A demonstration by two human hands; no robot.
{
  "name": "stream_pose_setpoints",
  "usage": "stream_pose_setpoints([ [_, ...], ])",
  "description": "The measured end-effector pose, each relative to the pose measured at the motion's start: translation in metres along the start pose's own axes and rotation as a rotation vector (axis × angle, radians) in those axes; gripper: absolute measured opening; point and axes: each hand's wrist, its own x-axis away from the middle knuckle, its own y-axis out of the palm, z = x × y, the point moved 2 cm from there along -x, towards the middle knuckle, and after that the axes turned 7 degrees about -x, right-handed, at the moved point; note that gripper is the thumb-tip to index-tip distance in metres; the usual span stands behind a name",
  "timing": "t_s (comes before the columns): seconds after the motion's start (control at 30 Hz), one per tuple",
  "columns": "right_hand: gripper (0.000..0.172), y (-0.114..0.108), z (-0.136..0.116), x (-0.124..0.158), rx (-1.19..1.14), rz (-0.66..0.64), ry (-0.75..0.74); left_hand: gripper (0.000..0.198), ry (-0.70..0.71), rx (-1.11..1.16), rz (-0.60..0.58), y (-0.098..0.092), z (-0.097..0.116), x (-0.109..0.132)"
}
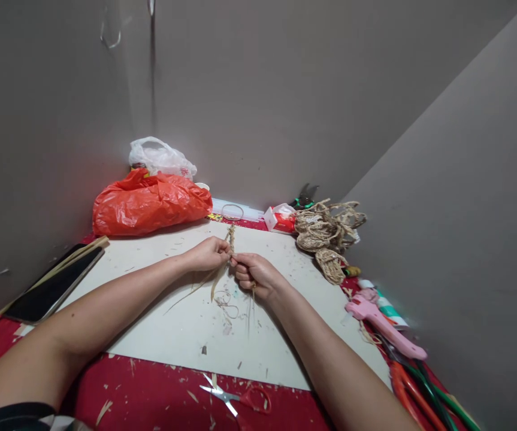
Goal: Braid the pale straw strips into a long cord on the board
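Observation:
Above the middle of a white board (pixel 163 326), my left hand (pixel 208 254) and my right hand (pixel 258 275) meet with fingertips almost touching. Both are closed in a pinch on a thin braided straw cord (pixel 232 232), whose plaited end rises beyond my fingers. Loose straw strands (pixel 215 290) trail down below the hands, and one runs through the right fist. Exactly how the strands cross between the fingertips is hidden. A thin curled strand (pixel 227 306) and small scraps lie on the board. Scissors with red handles (pixel 253 398) rest open at its near edge.
At the back left sit an orange-red plastic bag (pixel 150 205) and a white bag (pixel 163 158). A phone (pixel 56 287) lies left. On the right are a tissue pack (pixel 280 218), coiled twine pieces (pixel 325 230), a pink glue gun (pixel 386 328) and orange-handled tools (pixel 408 392). Grey walls enclose the table.

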Motion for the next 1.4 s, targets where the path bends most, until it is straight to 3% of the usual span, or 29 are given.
stream_pose_setpoints([
  [0.1,0.012,0.008,0.004,0.003,0.065,0.115,-0.069,0.009,-0.065,-0.069,-0.022,0.001,0.006,0.004],
  [0.2,0.021,0.013,0.006,0.004,0.115,0.181,-0.154,0.007,-0.109,-0.200,-0.016,0.003,0.012,0.007],
  [0.53,0.030,0.012,0.010,0.003,0.035,0.150,-0.147,0.014,-0.151,-0.402,0.105,0.018,0.022,0.017],
  [0.7,0.019,0.006,0.009,0.001,-0.032,0.093,-0.112,0.018,-0.215,-0.254,-0.052,0.006,0.020,0.015],
  [0.8,0.012,0.004,0.006,0.001,-0.041,0.055,-0.080,0.016,-0.184,-0.150,0.078,-0.007,0.010,0.006],
  [0.87,0.011,0.003,0.003,0.002,-0.031,0.036,-0.071,0.015,-0.175,-0.039,0.195,-0.009,0.002,0.001],
  [0.9,0.011,0.003,0.002,0.002,-0.026,0.024,-0.069,0.014,-0.191,0.047,0.194,-0.007,-0.001,-0.001],
  [1.0,0.014,0.002,-0.001,0.003,0.001,-0.016,-0.057,0.015,-0.285,0.342,-0.016,0.010,-0.004,-0.001],
  [1.07,0.016,0.000,-0.003,0.004,0.027,-0.036,-0.034,0.018,-0.319,0.412,-0.107,0.017,-0.001,0.002],
  [1.23,0.017,-0.009,-0.008,0.008,0.155,-0.092,0.000,0.019,-0.257,0.247,-0.087,0.013,0.002,0.003],
  [1.4,0.020,-0.014,-0.010,0.009,0.459,-0.066,-0.073,0.020,-0.132,0.083,-0.062,0.011,-0.004,-0.002],
])
